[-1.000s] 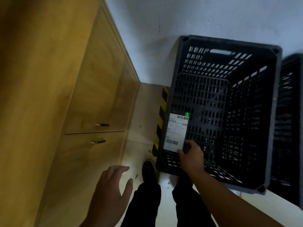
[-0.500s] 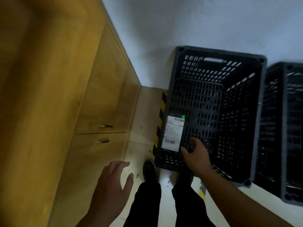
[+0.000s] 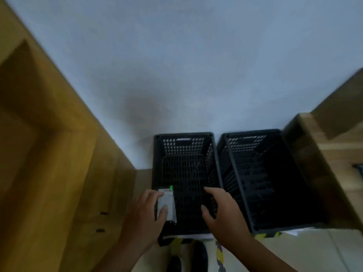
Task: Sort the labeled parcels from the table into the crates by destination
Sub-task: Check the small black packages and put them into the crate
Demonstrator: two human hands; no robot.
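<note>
Over the left crate [image 3: 184,138], left hand [image 3: 143,216] overlaps the labeled parcel [image 3: 170,201], grip unclear; right hand [image 3: 224,214] spread, holding nothing

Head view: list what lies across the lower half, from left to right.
Wooden cabinet → left hand → left crate → right crate → wooden unit. The white label and the right hand overlap the left crate, so both are left out.
</note>
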